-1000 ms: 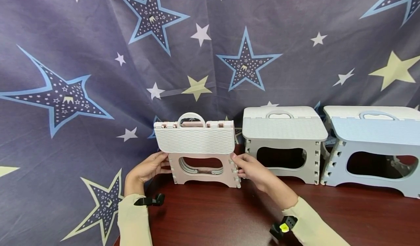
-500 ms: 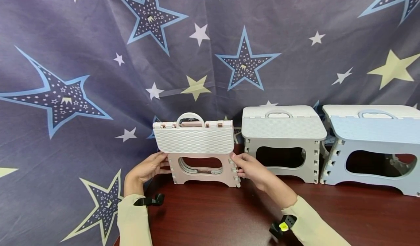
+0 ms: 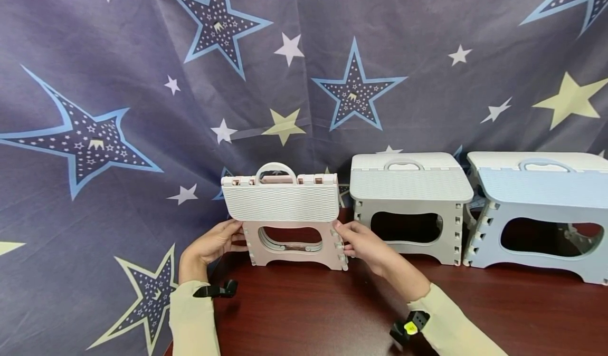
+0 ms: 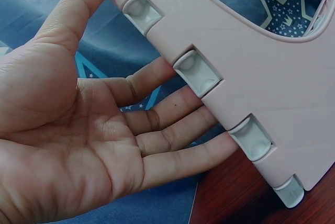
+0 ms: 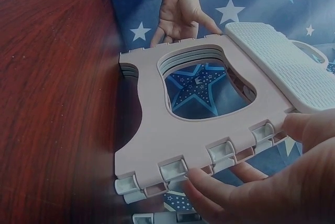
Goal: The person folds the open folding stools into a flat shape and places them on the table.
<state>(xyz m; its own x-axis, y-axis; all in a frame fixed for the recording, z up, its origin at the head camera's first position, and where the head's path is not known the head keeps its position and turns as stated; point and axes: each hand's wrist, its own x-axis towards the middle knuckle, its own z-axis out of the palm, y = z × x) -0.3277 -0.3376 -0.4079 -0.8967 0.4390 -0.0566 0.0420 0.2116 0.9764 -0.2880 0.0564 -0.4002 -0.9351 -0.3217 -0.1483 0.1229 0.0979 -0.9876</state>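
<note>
A pink folding stool with a white woven-pattern seat (image 3: 281, 204) stands folded narrow on the dark red tabletop, its carry handle (image 3: 276, 165) upright on top. My left hand (image 3: 216, 242) holds its left side, thumb at the upper corner just under the seat. In the left wrist view, the fingertips of that hand (image 4: 99, 124) meet the hinged edge of the pink leg panel (image 4: 230, 62). Opposite it, my right hand (image 3: 366, 244) grips the right side. The right wrist view has its thumb (image 5: 309, 127) near the seat and fingers along the pale hinges (image 5: 174, 169).
To the right stand two unfolded stools, one grey (image 3: 410, 187) and one light blue (image 3: 546, 190). A star-print cloth (image 3: 266, 92) hangs close behind and at the left. The wooden tabletop (image 3: 304, 314) extends in front of the stools.
Both hands keep their hold, and the pink stool stays in place. Only a very slight shift of the whole head view shows.
</note>
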